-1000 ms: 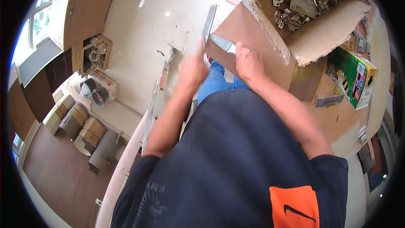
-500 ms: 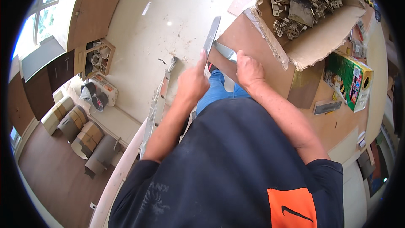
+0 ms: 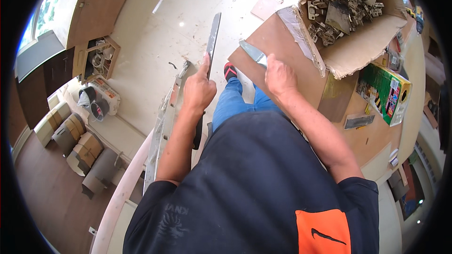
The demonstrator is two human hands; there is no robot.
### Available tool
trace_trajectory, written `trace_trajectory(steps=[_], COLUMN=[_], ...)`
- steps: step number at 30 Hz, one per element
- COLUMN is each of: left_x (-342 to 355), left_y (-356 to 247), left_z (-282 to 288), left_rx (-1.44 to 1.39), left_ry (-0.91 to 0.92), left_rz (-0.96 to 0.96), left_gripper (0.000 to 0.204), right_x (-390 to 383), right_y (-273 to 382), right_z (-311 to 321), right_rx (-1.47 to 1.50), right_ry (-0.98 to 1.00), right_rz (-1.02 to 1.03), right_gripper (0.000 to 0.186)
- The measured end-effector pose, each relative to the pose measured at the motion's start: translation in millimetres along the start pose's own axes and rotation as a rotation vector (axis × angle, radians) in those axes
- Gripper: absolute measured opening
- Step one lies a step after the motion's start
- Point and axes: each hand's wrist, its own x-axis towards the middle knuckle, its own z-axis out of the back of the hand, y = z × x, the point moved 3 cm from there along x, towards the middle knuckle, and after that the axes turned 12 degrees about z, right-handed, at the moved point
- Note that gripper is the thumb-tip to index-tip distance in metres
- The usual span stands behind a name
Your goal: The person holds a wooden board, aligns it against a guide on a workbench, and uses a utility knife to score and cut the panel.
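Observation:
My left hand (image 3: pixel 199 88) is closed around a long, flat steel filling blade (image 3: pixel 214 35), which points away from me and shows nearly edge-on; one finger lies stretched along it. To the right, my right hand (image 3: pixel 281 78) grips a putty knife (image 3: pixel 253 52) whose tapering silver blade points up and left above the corner of a brown board (image 3: pixel 263 42). A gap separates the two blades. The putty knife's handle is mostly hidden in my fist, and so is the grip of the filling blade.
A torn cardboard box (image 3: pixel 362 56) full of metal hinges stands right of my right hand. Beyond it are a green box (image 3: pixel 383 91) and a grey flat blade (image 3: pixel 359 121). A metal ladder (image 3: pixel 162 134) is beside my left forearm. Rolled sheets (image 3: pixel 87 153) lie farther left.
My left hand has moved left with the filling blade, away from the putty knife. My right hand has stayed nearly in place, and the putty knife's blade shows more fully.

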Motion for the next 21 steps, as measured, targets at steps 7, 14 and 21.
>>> trace_trajectory(steps=[7, 14, 21], left_x=[-15.1, -12.1, -14.7], left_y=[20.3, 30.1, 9.2], left_z=[-21.7, -30.7, -15.4], left_rx=[-0.046, -0.119, -0.208], left_ry=[0.184, 0.221, 0.221], left_rz=[0.23, 0.241, 0.199], left_gripper=[0.08, 0.081, 0.077], right_x=[-1.0, -1.0, 8.3], right_y=[7.8, 10.7, -7.0], right_z=[5.0, 6.8, -3.5], right_rx=[-0.005, 0.023, 0.401], right_ry=[-0.027, -0.024, 0.093], right_rz=[-0.059, -0.013, -0.047], right_gripper=[0.019, 0.032, 0.041])
